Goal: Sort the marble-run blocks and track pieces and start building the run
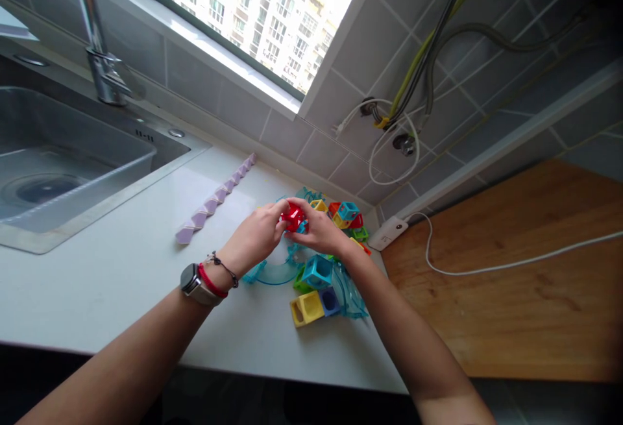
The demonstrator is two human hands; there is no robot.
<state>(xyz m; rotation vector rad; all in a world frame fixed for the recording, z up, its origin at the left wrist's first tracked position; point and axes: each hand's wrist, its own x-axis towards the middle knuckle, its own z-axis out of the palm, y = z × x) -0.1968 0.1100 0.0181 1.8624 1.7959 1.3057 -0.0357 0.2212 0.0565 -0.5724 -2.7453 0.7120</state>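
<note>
Between my two hands is a shiny red plastic toy piece [294, 217], held above the white counter. My left hand [263, 227] pinches it from the left, and my right hand [318, 227] closes on it from the right. A bit of clear blue plastic shows by the right fingers; whether it joins the red piece I cannot tell. Below the hands lie a clear blue curved track [277, 281], a blue open cube [317, 272] and a yellow block [307, 309] beside a dark blue block [329, 302]. More coloured cubes [348, 211] are heaped behind my right hand.
A row of lilac folded pieces [214, 202] lies on the counter [121, 289] at left. Beyond are a steel sink [146, 178] and faucet [104, 68]. A white power strip [389, 233] with a cable stands by the wooden board [511, 295] at right.
</note>
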